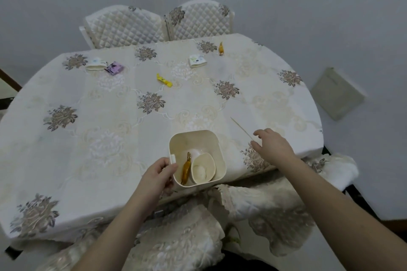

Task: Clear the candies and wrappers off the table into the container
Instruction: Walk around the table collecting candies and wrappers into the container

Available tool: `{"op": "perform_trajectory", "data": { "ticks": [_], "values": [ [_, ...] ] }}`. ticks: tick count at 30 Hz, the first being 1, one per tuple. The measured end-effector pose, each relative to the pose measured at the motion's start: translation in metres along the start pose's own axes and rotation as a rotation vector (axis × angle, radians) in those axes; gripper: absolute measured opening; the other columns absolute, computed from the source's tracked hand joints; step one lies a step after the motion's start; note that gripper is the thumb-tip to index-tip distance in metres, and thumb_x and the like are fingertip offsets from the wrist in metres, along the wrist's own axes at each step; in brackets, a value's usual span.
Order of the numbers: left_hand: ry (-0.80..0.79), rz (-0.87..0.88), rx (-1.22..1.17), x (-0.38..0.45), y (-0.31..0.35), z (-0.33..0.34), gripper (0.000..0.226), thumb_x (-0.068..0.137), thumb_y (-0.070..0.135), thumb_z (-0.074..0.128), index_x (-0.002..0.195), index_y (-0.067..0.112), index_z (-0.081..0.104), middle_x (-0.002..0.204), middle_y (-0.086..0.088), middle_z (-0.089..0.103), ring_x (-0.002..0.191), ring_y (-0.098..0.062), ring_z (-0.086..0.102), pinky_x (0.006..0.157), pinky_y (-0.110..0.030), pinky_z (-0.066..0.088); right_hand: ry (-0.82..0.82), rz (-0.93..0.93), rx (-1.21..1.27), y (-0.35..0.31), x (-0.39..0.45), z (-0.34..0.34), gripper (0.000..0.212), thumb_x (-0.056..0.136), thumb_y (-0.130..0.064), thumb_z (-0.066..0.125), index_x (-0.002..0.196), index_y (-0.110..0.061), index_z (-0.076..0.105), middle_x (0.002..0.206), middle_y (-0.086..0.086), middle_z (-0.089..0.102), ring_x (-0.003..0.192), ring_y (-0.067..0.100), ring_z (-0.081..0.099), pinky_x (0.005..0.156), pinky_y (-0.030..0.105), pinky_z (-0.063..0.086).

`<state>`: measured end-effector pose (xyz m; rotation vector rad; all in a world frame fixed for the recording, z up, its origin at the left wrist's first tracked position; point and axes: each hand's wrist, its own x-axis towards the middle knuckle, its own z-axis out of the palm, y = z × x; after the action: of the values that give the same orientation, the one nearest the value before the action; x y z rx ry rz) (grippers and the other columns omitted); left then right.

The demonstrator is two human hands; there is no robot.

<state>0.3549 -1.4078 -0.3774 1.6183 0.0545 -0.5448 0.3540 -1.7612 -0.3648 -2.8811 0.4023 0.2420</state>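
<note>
The left hand [157, 177] grips the cream container [218, 145] by its small side tab, fingers curled round the rim, at the near edge of the surface [110, 116]. Inside lie an amber wrapped candy [185, 169] and a tipped paper cup [202, 168].

The right hand [274, 149] hovers at about 3 o'clock from the container, fingers [258, 132] loosely spread and holding nothing. A thin wooden skewer [241, 128] lies just under the fingertips, its long axis running from 10 o'clock down to 4 o'clock; its near end is hidden by the hand, so contact cannot be told. The right hand is plainly the nearer one, and a pinch along that slanted axis looks like the likely next move.

Well apart, toward 12 o'clock, are a yellow candy [164, 80], an orange candy [221, 48], a purple wrapper [114, 68] touching one fallen cup [95, 64], and another fallen cup [197, 60]. Whether the purple piece is full or empty is too small to judge.
</note>
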Motion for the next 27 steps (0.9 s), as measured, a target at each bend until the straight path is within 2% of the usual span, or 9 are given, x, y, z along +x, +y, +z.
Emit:
{"op": "perform_trajectory", "data": {
  "ticks": [3, 7, 10, 15, 18, 21, 24, 27],
  "values": [
    [0.06, -0.022, 0.009, 0.012, 0.005, 0.02, 0.025, 0.078, 0.048, 0.064, 0.068, 0.026, 0.06, 0.061, 0.004, 0.054, 0.058, -0.016, 0.048, 0.055, -0.035, 0.038, -0.078, -0.026, -0.01, 0.016, 0.029, 0.011, 0.043, 0.095, -0.04, 0.048, 0.132, -0.018, 0.05, 0.126, 0.007, 0.055, 0.111, 0.027, 0.054, 0.086, 0.039, 0.048],
    [0.133, -0.034, 0.025, 0.025, 0.011, 0.046, 0.029, 0.078, 0.049, 0.063, 0.073, 0.02, 0.06, 0.064, 0.0, 0.054, 0.062, -0.022, 0.048, 0.062, -0.041, 0.036, -0.17, -0.052, -0.025, 0.03, 0.062, 0.03, 0.044, 0.095, -0.036, 0.048, 0.133, -0.016, 0.048, 0.125, 0.01, 0.055, 0.108, 0.029, 0.055, 0.084, 0.04, 0.049],
    [0.174, -0.047, 0.004, 0.031, 0.015, 0.059, 0.039, 0.077, 0.049, 0.063, 0.079, 0.011, 0.059, 0.064, 0.0, 0.051, 0.059, -0.017, 0.047, 0.064, -0.041, 0.034, -0.233, -0.087, -0.023, 0.034, 0.082, 0.043, 0.043, 0.094, -0.032, 0.049, 0.132, -0.014, 0.046, 0.122, 0.013, 0.053, 0.107, 0.032, 0.055, 0.083, 0.041, 0.049],
    [0.244, -0.058, -0.013, 0.035, 0.021, 0.072, 0.035, 0.074, 0.049, 0.064, 0.076, 0.015, 0.059, 0.063, 0.001, 0.05, 0.059, -0.017, 0.045, 0.065, -0.041, 0.035, -0.159, -0.12, -0.112, 0.039, 0.1, 0.063, 0.027, 0.092, -0.013, 0.047, 0.118, -0.006, 0.048, 0.117, 0.014, 0.052, 0.101, 0.031, 0.055, 0.08, 0.038, 0.047],
    [0.287, -0.065, -0.017, 0.033, 0.022, 0.077, 0.048, 0.074, 0.05, 0.063, 0.088, 0.004, 0.059, 0.07, -0.008, 0.053, 0.066, -0.022, 0.047, 0.066, -0.041, 0.037, -0.137, -0.167, -0.22, 0.04, 0.108, 0.069, 0.027, 0.087, -0.008, 0.054, 0.113, -0.006, 0.048, 0.114, 0.013, 0.055, 0.1, 0.029, 0.057, 0.081, 0.036, 0.045],
    [0.333, -0.078, -0.02, 0.031, 0.022, 0.081, 0.052, 0.076, 0.047, 0.061, 0.095, -0.001, 0.06, 0.074, -0.012, 0.056, 0.068, -0.024, 0.048, 0.066, -0.043, 0.038, -0.164, -0.178, -0.235, 0.041, 0.117, 0.07, 0.029, 0.085, -0.008, 0.058, 0.112, -0.007, 0.049, 0.112, 0.012, 0.058, 0.099, 0.028, 0.059, 0.08, 0.034, 0.045],
    [0.369, -0.09, -0.019, 0.028, 0.024, 0.086, 0.048, 0.079, 0.045, 0.059, 0.095, -0.001, 0.061, 0.077, -0.015, 0.058, 0.07, -0.026, 0.048, 0.066, -0.043, 0.04, -0.196, -0.18, -0.201, 0.043, 0.124, 0.068, 0.024, 0.086, -0.006, 0.053, 0.11, -0.005, 0.049, 0.11, 0.013, 0.059, 0.096, 0.029, 0.06, 0.075, 0.034, 0.044],
    [0.383, -0.094, -0.033, 0.025, 0.023, 0.089, 0.045, 0.079, 0.042, 0.058, 0.094, -0.001, 0.061, 0.076, -0.013, 0.058, 0.069, -0.025, 0.047, 0.065, -0.041, 0.038, -0.257, -0.139, -0.024, 0.043, 0.127, 0.059, 0.022, 0.086, -0.002, 0.048, 0.108, -0.001, 0.049, 0.109, 0.017, 0.059, 0.094, 0.032, 0.061, 0.072, 0.034, 0.044]
  ]
}}
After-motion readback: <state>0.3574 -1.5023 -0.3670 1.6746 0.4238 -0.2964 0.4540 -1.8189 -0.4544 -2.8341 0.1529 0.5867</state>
